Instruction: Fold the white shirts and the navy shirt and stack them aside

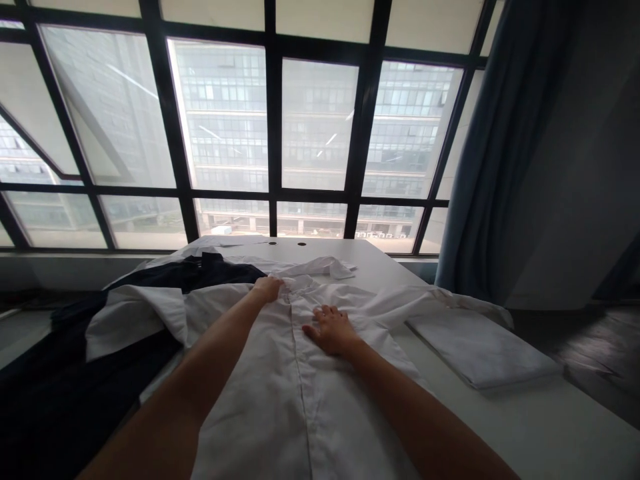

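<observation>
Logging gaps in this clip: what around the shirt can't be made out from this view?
Head view only:
Lower part of the white shirt: cut off by the bottom edge.
Placket beneath the left hand: covered by the hand.
Dark garment: shape lost in shadow and cut off by the left edge.
Folded white cloth: too plain to identify.

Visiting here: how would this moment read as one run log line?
left hand: on white button-up shirt | right hand: flat on shirt | beside: folded white cloth, dark garment

Left hand (267,289), right hand (331,331): bare, slim; forearms (197,380) bare to frame edge.
</observation>
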The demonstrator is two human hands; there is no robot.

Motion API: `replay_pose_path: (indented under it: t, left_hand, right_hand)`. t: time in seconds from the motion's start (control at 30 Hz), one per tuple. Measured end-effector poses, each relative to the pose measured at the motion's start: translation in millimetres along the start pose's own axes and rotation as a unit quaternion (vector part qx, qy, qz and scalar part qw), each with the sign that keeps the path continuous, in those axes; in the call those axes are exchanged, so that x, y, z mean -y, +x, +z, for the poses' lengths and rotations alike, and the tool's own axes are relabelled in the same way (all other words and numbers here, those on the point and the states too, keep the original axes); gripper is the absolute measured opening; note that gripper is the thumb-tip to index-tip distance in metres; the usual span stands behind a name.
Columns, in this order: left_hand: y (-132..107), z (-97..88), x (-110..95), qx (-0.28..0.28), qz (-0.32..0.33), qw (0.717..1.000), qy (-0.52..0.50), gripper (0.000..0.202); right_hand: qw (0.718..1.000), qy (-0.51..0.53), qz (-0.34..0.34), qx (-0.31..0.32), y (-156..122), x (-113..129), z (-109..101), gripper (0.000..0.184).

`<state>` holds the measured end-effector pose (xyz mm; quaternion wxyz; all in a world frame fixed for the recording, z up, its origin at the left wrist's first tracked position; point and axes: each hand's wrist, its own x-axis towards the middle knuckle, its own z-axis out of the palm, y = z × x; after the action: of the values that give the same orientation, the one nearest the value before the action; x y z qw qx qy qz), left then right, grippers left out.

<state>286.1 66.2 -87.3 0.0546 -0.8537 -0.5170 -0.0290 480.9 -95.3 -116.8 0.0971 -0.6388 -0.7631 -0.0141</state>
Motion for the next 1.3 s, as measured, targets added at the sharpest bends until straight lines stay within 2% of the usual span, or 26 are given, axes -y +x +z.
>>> replay_pose_path:
  t: [0.13, 0.27, 0.33, 0.4, 0.47, 0.57, 0.63, 0.67, 0.77, 0.83, 0.9, 0.97, 1.1, 1.2, 1.3]
  left_hand:
    - [-13.3, 11.6, -0.1, -0.019, -0.025, 0.999, -0.010, 0.030]
    - [-29.2, 13.1, -3.4, -0.099, -0.037, 0.994, -0.035, 0.025]
    - [-37.5, 9.0, -5.4, -0.142, -0.035, 0.988, -0.046, 0.024]
    - [-46.0, 3.7, -7.5, -0.190, -0.023, 0.979, -0.062, 0.023]
    - [-54.7, -0.2, -9.8, -0.258, 0.017, 0.961, -0.102, 0.021]
    - [-68.5, -0.2, -13.6, -0.350, 0.110, 0.911, -0.187, 0.019]
    - [-77.8, 3.7, -15.9, -0.375, 0.152, 0.886, -0.228, 0.019]
    - [-82.2, 6.4, -16.8, -0.380, 0.165, 0.877, -0.243, 0.019]
    - [-93.0, 15.3, -19.3, -0.375, 0.179, 0.867, -0.274, 0.019]
    - [-97.0, 20.7, -20.7, -0.361, 0.164, 0.869, -0.297, 0.018]
    - [-97.6, 25.4, -21.8, -0.348, 0.120, 0.863, -0.345, 0.016]
    - [-95.4, 29.3, -22.3, -0.343, 0.056, 0.835, -0.428, 0.018]
    - [-89.3, 36.7, -19.3, -0.294, -0.042, 0.748, -0.594, 0.030]
    - [-88.1, 41.0, -14.2, -0.247, -0.085, 0.727, -0.634, 0.041]
    - [-88.3, 42.1, -11.6, -0.236, -0.082, 0.723, -0.644, 0.037]
  right_hand:
    - [1.000, -0.003, 0.001, 0.003, -3.7, 3.1, -2.1, 0.067]
    - [1.000, -0.017, 0.006, 0.020, -2.4, 6.8, -9.8, 0.063]
    - [0.999, -0.023, 0.008, 0.049, 6.5, 7.7, -17.7, 0.060]
    - [0.998, -0.019, 0.004, 0.052, 21.3, 8.9, -27.6, 0.049]
    - [1.000, -0.010, 0.002, 0.014, 38.9, 11.6, -36.8, 0.039]
    - [0.991, 0.030, 0.006, -0.129, 60.0, 20.0, -43.8, 0.045]
    - [0.977, 0.072, -0.014, -0.202, 66.4, 26.5, -42.9, 0.048]
    - [0.973, 0.088, -0.032, -0.212, 67.2, 29.2, -41.2, 0.047]
    - [0.976, 0.100, -0.097, -0.165, 63.4, 33.9, -35.3, 0.034]
    - [0.976, 0.096, -0.131, -0.146, 58.6, 35.1, -32.9, 0.028]
    - [0.974, 0.085, -0.154, -0.144, 53.8, 37.3, -31.8, 0.037]
    - [0.973, 0.062, -0.171, -0.139, 49.4, 42.4, -30.6, 0.045]
    - [0.975, 0.008, -0.201, -0.096, 42.3, 57.8, -24.6, 0.045]
    - [0.972, -0.025, -0.228, -0.057, 40.9, 63.8, -20.2, 0.033]
    - [0.965, -0.031, -0.247, -0.088, 45.3, 59.8, -19.6, 0.027]
